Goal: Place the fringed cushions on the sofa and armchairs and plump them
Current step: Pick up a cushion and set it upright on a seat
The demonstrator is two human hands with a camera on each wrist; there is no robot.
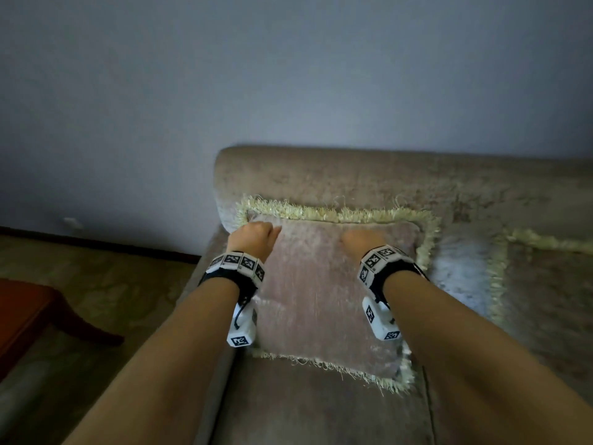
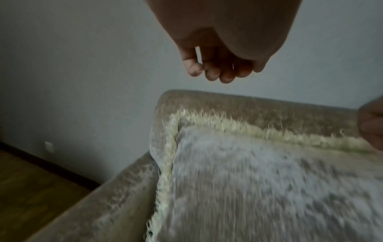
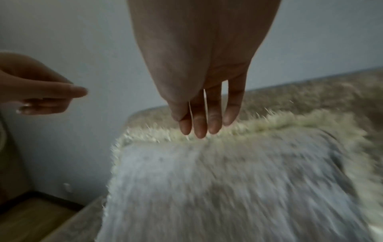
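Cushion, fringed: propped against sofa backrest at the sofa's left end. Left hand: above cushion's upper left corner, fingers loosely curled, holding nothing. Right hand: over cushion's top edge, fingers straight, together, gripping nothing.

Plush velvety cushion, stringy fringe

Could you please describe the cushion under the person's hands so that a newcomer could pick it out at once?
Start at the beige sofa against the pale wall and go to its left end. The near fringed cushion leans on the backrest there, pinkish plush edged all round in cream fringe. Unlike the second cushion to its right, it lies directly beneath the left hand and right hand.
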